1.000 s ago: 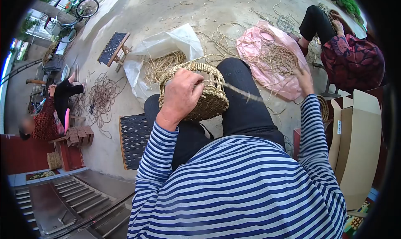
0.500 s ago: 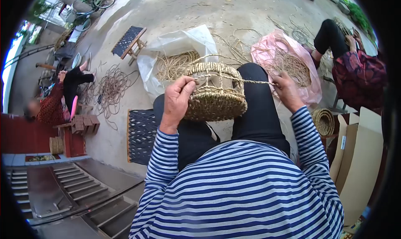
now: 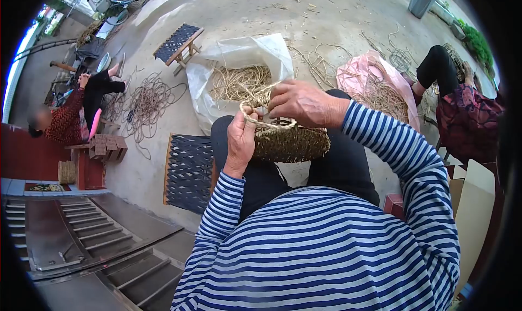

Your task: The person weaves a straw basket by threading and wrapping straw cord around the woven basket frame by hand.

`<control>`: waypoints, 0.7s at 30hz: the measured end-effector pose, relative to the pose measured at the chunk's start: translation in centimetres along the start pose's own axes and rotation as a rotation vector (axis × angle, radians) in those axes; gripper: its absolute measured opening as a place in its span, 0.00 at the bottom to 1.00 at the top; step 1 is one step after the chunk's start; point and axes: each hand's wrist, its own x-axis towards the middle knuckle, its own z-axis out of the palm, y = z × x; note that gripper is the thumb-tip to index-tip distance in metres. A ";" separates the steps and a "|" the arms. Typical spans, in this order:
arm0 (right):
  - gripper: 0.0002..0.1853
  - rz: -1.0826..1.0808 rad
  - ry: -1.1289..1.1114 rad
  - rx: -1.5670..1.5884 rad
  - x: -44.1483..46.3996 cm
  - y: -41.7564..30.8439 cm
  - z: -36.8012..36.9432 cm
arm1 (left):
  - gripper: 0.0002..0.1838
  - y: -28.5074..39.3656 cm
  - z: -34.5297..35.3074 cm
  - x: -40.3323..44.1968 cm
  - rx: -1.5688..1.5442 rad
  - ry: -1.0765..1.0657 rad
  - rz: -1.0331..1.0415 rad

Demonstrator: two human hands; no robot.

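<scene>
A woven straw basket (image 3: 296, 146) rests on my lap between my knees, its upper part mostly behind my hands. My left hand (image 3: 240, 141) is closed at the basket's left side, with thumb and fingers pinching a twisted straw cord (image 3: 283, 126) that bends into a small loop there. Just to the right and above, my right hand (image 3: 307, 103) reaches across the basket with its fingers curled together at the same cord. The exact grip of the right fingertips is partly hidden.
Beyond my knees lies a white plastic sheet (image 3: 197, 90) holding loose cord, with a pink sheet (image 3: 356, 69) of cord to its right. Woven-strap stools (image 3: 187, 169) stand at left. Seated people (image 3: 68, 118) are at both sides; a cardboard box (image 3: 478, 202) is at right.
My right hand has come from the far right, where it held the cord stretched out, to beside my left hand. The cord now bends in a loop at my left fingers.
</scene>
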 end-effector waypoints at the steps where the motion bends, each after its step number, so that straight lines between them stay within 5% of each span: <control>1: 0.07 -0.031 -0.021 -0.020 0.6 0.0 -0.6 | 0.09 0.1 0.1 -0.1 0.006 0.009 -0.016; 6: 0.05 -0.023 -0.304 -0.126 2.9 0.8 0.2 | 0.09 -0.1 0.2 0.3 -0.051 -0.025 -0.052; 10: 0.07 -0.146 -0.135 -0.144 2.6 1.0 0.5 | 0.09 -0.9 0.0 0.6 -0.012 -0.012 -0.009; 16: 0.13 0.138 0.071 -0.170 -1.9 -0.2 -1.3 | 0.11 -0.4 -0.1 0.9 0.143 -0.005 0.028; 18: 0.06 0.601 0.423 0.594 -6.4 0.2 -1.9 | 0.12 0.0 -0.4 1.0 0.194 -0.024 0.030; 19: 0.08 0.487 0.445 0.209 -10.0 0.7 -3.3 | 0.12 -0.4 -0.6 0.8 0.153 -0.040 -0.001; 21: 0.09 0.833 0.557 -0.003 -18.0 1.2 -4.8 | 0.10 -0.3 -0.6 0.9 0.108 -0.063 0.027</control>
